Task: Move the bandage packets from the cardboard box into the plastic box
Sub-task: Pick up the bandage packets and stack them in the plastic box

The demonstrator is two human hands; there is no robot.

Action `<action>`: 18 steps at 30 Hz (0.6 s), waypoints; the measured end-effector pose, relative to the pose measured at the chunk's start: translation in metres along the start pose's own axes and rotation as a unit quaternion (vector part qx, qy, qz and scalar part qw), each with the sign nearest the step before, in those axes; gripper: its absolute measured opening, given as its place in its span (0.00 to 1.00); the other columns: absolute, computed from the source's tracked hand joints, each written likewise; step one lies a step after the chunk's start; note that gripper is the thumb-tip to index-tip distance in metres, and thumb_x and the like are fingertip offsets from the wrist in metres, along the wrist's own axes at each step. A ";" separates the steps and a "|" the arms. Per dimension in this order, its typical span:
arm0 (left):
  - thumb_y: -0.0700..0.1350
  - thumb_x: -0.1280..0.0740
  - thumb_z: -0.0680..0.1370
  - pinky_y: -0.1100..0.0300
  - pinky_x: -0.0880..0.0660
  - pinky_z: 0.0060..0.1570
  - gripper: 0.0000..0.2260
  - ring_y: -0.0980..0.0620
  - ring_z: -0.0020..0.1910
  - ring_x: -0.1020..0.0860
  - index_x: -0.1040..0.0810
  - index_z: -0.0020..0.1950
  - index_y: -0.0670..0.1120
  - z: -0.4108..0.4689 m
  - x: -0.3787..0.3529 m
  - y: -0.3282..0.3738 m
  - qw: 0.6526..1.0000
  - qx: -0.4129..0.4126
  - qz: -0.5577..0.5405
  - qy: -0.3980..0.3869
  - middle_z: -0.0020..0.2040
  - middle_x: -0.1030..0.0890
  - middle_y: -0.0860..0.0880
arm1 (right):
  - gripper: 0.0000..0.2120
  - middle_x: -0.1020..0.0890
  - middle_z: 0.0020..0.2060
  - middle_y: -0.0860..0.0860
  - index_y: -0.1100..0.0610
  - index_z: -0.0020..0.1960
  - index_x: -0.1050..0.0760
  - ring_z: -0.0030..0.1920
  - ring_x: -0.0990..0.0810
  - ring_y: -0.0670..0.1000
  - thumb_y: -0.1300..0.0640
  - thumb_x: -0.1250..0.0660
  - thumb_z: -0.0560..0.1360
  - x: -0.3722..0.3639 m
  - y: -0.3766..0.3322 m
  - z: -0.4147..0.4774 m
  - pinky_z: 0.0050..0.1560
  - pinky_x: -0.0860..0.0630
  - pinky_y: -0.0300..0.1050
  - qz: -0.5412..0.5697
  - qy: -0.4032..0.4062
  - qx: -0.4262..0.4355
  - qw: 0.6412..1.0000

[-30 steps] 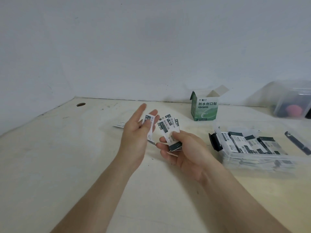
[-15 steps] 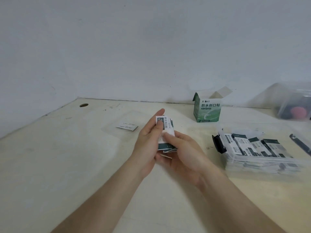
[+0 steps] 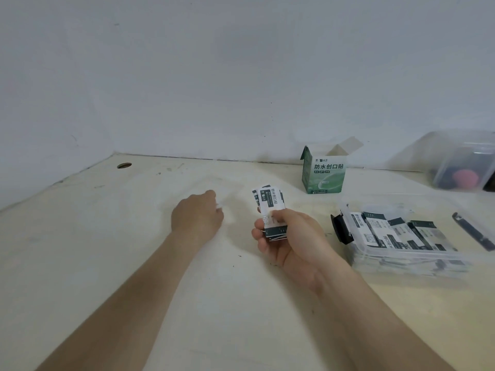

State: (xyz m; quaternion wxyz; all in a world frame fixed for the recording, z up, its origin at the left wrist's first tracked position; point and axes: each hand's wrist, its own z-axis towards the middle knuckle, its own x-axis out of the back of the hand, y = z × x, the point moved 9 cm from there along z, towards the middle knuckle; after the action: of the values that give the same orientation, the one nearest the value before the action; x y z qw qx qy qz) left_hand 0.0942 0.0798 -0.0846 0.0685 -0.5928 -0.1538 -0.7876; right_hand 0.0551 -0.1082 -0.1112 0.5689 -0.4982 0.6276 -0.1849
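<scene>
The green cardboard box (image 3: 324, 175) stands upright near the wall with its top flaps open; from here I cannot see inside it. To my right, the clear plastic box (image 3: 407, 253) sits on the table (image 3: 107, 236), lid off, with a black latch (image 3: 341, 229) on its near end. It already holds a loose layer of bandage packets (image 3: 385, 234), white with dark green bands, lying flat and overlapping. Further back at the right edge is another clear container (image 3: 460, 159) with a round pink thing (image 3: 465, 178) in it. A thin black object (image 3: 474, 234) lies just beyond the plastic box.

My right hand (image 3: 292, 243) grips a stack of packets (image 3: 270, 207), thumb pressed on top and fingers curled beneath, held above the table between the cardboard box and my body.

Half a second ago my left hand (image 3: 198, 218) was at that stack, fingers on the top packet. Now it has moved off to the left and down to the table, knuckles up and fingers curled under, over the spot where a single packet lay. Only a sliver of white shows at the fingertips, so I cannot tell whether it has hold of anything. The stack in my right hand has barely shifted.
</scene>
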 end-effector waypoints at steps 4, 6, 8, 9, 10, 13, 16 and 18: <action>0.45 0.42 0.80 0.58 0.35 0.37 0.09 0.42 0.40 0.26 0.23 0.54 0.47 -0.014 0.008 0.019 0.995 -0.071 0.032 0.059 0.42 0.20 0.45 | 0.06 0.24 0.30 0.55 0.61 0.45 0.30 0.27 0.29 0.51 0.62 0.44 0.79 0.003 0.003 0.000 0.23 0.32 0.38 -0.016 0.015 -0.018 1.000; 0.45 0.39 0.79 0.59 0.34 0.38 0.08 0.45 0.41 0.24 0.20 0.51 0.49 -0.019 0.016 0.018 0.994 -0.066 -0.064 0.067 0.42 0.18 0.47 | 0.06 0.25 0.30 0.55 0.60 0.45 0.31 0.26 0.31 0.50 0.62 0.44 0.79 0.005 0.004 0.000 0.23 0.35 0.38 -0.022 0.016 -0.020 0.999; 0.42 0.36 0.79 0.61 0.27 0.40 0.07 0.50 0.41 0.21 0.17 0.47 0.48 -0.021 0.026 0.009 0.941 0.003 -0.336 0.043 0.42 0.17 0.48 | 0.06 0.26 0.29 0.54 0.60 0.45 0.31 0.26 0.32 0.49 0.62 0.45 0.79 0.007 0.003 0.000 0.24 0.36 0.39 -0.034 0.022 -0.017 0.999; 0.41 0.35 0.79 0.61 0.23 0.40 0.07 0.51 0.40 0.20 0.17 0.46 0.46 -0.024 0.028 0.007 0.868 0.040 -0.495 0.009 0.42 0.17 0.46 | 0.06 0.26 0.29 0.54 0.60 0.45 0.31 0.26 0.32 0.50 0.62 0.45 0.79 0.008 0.001 0.000 0.24 0.36 0.39 -0.039 0.027 -0.010 0.999; 0.39 0.35 0.79 0.61 0.21 0.39 0.07 0.51 0.39 0.20 0.17 0.46 0.44 -0.030 0.030 0.012 0.788 0.064 -0.611 -0.035 0.42 0.17 0.45 | 0.07 0.26 0.29 0.54 0.59 0.44 0.31 0.26 0.32 0.50 0.63 0.45 0.79 0.009 -0.001 0.000 0.24 0.36 0.39 -0.044 0.034 -0.003 0.998; 0.37 0.34 0.79 0.64 0.21 0.36 0.06 0.52 0.37 0.20 0.17 0.47 0.42 -0.044 0.041 0.029 0.690 0.051 -0.714 -0.112 0.41 0.17 0.46 | 0.07 0.25 0.28 0.55 0.59 0.44 0.30 0.26 0.32 0.50 0.63 0.44 0.79 0.011 -0.004 -0.001 0.25 0.36 0.39 -0.054 0.045 0.005 0.998; 0.37 0.30 0.76 0.63 0.22 0.36 0.03 0.54 0.37 0.19 0.16 0.47 0.43 -0.053 0.048 0.036 0.734 0.020 -0.673 -0.086 0.40 0.15 0.47 | 0.10 0.24 0.28 0.55 0.62 0.48 0.25 0.25 0.29 0.50 0.60 0.44 0.80 0.006 -0.001 -0.003 0.23 0.31 0.38 -0.067 0.022 -0.011 0.997; 0.38 0.27 0.74 0.64 0.23 0.35 0.03 0.56 0.37 0.19 0.16 0.45 0.45 -0.055 0.053 0.038 0.785 0.001 -0.618 -0.046 0.39 0.14 0.47 | 0.12 0.23 0.30 0.57 0.62 0.50 0.24 0.26 0.24 0.53 0.57 0.43 0.82 0.002 0.000 -0.005 0.24 0.26 0.41 -0.069 -0.003 -0.016 0.997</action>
State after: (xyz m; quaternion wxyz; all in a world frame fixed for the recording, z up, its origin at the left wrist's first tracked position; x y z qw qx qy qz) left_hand 0.0395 0.0295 -0.0418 -0.4392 -0.4066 -0.4906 -0.6333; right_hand 0.0514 -0.1117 -0.1109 0.5482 -0.5500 0.5932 -0.2122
